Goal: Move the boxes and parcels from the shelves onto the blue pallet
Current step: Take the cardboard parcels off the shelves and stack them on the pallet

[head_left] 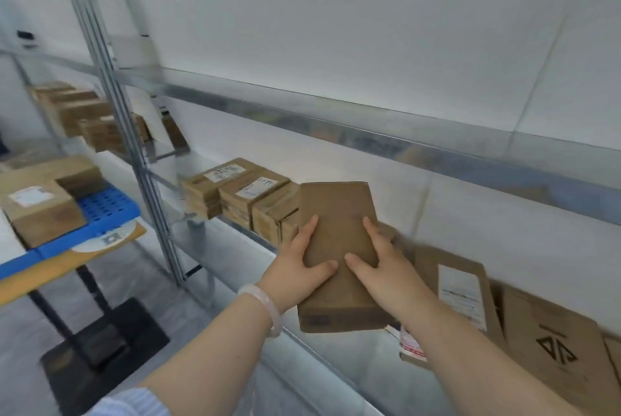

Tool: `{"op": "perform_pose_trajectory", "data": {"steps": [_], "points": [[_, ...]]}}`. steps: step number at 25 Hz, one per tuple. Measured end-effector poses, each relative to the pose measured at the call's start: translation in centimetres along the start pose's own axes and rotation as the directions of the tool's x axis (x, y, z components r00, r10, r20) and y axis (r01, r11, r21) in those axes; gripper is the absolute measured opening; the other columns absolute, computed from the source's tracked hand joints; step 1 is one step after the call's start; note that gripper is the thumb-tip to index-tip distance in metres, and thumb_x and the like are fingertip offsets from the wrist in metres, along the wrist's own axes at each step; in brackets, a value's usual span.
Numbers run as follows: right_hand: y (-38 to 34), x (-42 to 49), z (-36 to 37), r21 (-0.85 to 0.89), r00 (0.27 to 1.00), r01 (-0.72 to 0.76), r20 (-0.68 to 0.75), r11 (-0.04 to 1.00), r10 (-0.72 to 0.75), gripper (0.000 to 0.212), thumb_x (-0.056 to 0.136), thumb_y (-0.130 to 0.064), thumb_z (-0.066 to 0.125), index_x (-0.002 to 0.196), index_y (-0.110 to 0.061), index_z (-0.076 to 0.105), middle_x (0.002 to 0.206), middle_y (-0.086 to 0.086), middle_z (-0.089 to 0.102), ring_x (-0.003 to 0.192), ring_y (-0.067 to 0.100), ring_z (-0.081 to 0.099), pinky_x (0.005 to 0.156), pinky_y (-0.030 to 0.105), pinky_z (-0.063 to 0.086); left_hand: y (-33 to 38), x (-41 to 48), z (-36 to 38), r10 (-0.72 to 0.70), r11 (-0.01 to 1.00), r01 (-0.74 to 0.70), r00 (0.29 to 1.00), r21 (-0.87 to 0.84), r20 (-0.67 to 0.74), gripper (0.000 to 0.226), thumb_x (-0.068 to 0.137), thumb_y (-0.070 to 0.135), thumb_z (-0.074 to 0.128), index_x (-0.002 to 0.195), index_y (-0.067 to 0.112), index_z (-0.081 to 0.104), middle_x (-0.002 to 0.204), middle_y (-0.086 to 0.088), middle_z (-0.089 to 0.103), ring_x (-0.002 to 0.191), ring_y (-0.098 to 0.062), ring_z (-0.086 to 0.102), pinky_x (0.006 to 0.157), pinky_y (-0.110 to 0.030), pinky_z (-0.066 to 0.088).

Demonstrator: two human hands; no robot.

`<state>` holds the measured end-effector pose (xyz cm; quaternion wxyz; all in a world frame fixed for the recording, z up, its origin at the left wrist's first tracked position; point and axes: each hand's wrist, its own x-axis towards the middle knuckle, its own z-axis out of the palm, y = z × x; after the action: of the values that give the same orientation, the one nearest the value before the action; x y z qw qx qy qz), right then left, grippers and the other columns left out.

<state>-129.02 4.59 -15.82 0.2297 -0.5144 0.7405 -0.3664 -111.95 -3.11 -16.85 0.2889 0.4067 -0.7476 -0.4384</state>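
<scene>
- White wall (369, 29) behind grey metal shelving (336, 126).
- One plain brown box (336, 214), frame centre, held over the shelf; left hand (295, 264) and right hand (386, 268) clasp its sides, thumbs pressed on top.
- Three shelf boxes (252, 204), centre left; two show white labels, print unreadable.
- Blue pallet (107, 207), left edge: two pallet boxes (40, 214), one white-labelled.
- Lower right: one labelled parcel (460, 291); one logo parcel (554, 355), black triangular mark.

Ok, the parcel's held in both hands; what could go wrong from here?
1. The left hand and right hand hold the brown parcel only at its sides, thumbs on top; it might slip.
2. The shelf upright stands between the parcel and the blue pallet; a quick swing left could clip it.
3. Boxes already crowd the pallet's visible part, so placement may be tight.
</scene>
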Motion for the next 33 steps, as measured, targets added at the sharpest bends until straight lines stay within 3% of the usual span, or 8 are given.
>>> {"op": "perform_pose_trajectory", "data": {"steps": [3, 6, 11, 14, 21, 25, 29, 33], "points": [[-5.7, 2.7, 7.8, 0.015, 0.99, 0.09, 0.105, 0.996, -0.092, 0.076, 0.082, -0.063, 0.053, 0.143, -0.06, 0.007, 0.151, -0.01, 0.032, 0.126, 0.013, 0.043, 0.101, 0.034, 0.04, -4.2, -1.4, -8.7, -0.03, 0.998, 0.036, 0.994, 0.052, -0.108, 0.096, 0.07, 0.057, 0.07, 0.147, 0.047, 0.015, 0.157, 0.004, 0.017, 0.141, -0.015, 0.025, 0.113, -0.038, 0.032], [-11.6, 4.7, 16.1, 0.068, 0.96, 0.217, 0.167, 0.974, -0.226, 0.077, 0.085, -0.056, 0.057, 0.148, -0.05, 0.013, 0.153, -0.009, 0.029, 0.132, 0.011, 0.036, 0.101, 0.025, 0.032, -9.0, -3.0, -17.4, -0.101, 0.988, 0.121, 0.976, 0.093, -0.195, 0.098, 0.074, 0.055, 0.073, 0.149, 0.047, 0.009, 0.158, 0.003, 0.011, 0.143, -0.015, 0.019, 0.115, -0.041, 0.028], [-17.9, 6.7, 27.7, 0.149, 0.896, 0.259, 0.332, 0.954, -0.295, 0.076, 0.087, -0.055, 0.057, 0.147, -0.053, 0.01, 0.151, -0.009, 0.031, 0.124, 0.005, 0.037, 0.099, 0.025, 0.033, -15.2, -6.1, -27.9, -0.187, 0.968, 0.222, 0.949, 0.115, -0.255, 0.108, 0.067, 0.061, 0.075, 0.149, 0.047, 0.005, 0.16, 0.005, 0.003, 0.147, -0.012, 0.004, 0.118, -0.043, 0.018], [-20.8, 8.1, 33.1, 0.115, 0.863, 0.282, 0.403, 0.953, -0.304, 0.076, 0.087, -0.058, 0.053, 0.146, -0.055, 0.006, 0.151, -0.009, 0.03, 0.126, 0.007, 0.036, 0.098, 0.027, 0.033, -18.5, -6.9, -32.6, -0.244, 0.957, 0.278, 0.927, 0.085, -0.285, 0.11, 0.064, 0.064, 0.074, 0.149, 0.049, 0.005, 0.159, 0.006, 0.006, 0.145, -0.016, 0.014, 0.116, -0.047, 0.025], [-25.4, 14.2, 41.7, 0.086, 0.787, 0.321, 0.53, 0.943, -0.316, 0.073, 0.088, -0.058, 0.052, 0.145, -0.056, 0.006, 0.152, -0.01, 0.028, 0.13, 0.011, 0.036, 0.104, 0.035, 0.037, -25.2, -4.5, -39.0, -0.351, 0.924, 0.382, 0.862, 0.014, -0.366, 0.11, 0.061, 0.069, 0.072, 0.145, 0.056, 0.002, 0.16, 0.009, 0.0, 0.145, -0.012, 0.009, 0.112, -0.035, 0.02], [-28.7, 20.6, 45.4, 0.103, 0.744, 0.339, 0.58, 0.935, -0.333, 0.071, 0.088, -0.059, 0.051, 0.144, -0.059, 0.006, 0.152, -0.01, 0.027, 0.128, 0.013, 0.039, 0.102, 0.036, 0.039, -27.8, 0.4, -43.4, -0.364, 0.917, 0.399, 0.825, -0.009, -0.433, 0.111, 0.057, 0.072, 0.07, 0.144, 0.056, 0.004, 0.159, 0.007, 0.005, 0.144, -0.014, 0.013, 0.116, -0.041, 0.024], [-32.7, 28.8, 47.7, 0.129, 0.726, 0.365, 0.58, 0.922, -0.369, 0.071, 0.089, -0.057, 0.053, 0.146, -0.056, 0.011, 0.153, -0.007, 0.03, 0.13, 0.014, 0.038, 0.103, 0.033, 0.038, -29.0, 7.3, -48.0, -0.367, 0.913, 0.408, 0.79, -0.027, -0.491, 0.109, 0.058, 0.073, 0.069, 0.143, 0.058, 0.004, 0.16, 0.007, 0.003, 0.145, -0.009, 0.005, 0.109, -0.03, 0.017], [-35.8, 36.6, 50.6, 0.099, 0.699, 0.395, 0.613, 0.913, -0.369, 0.069, 0.091, -0.055, 0.051, 0.148, -0.053, 0.011, 0.154, -0.007, 0.027, 0.134, 0.018, 0.035, 0.106, 0.041, 0.037, -30.5, 13.8, -52.2, -0.393, 0.904, 0.422, 0.759, -0.067, -0.519, 0.106, 0.063, 0.067, 0.072, 0.145, 0.054, 0.007, 0.157, 0.009, 0.011, 0.142, -0.014, 0.019, 0.115, -0.036, 0.024]]}}
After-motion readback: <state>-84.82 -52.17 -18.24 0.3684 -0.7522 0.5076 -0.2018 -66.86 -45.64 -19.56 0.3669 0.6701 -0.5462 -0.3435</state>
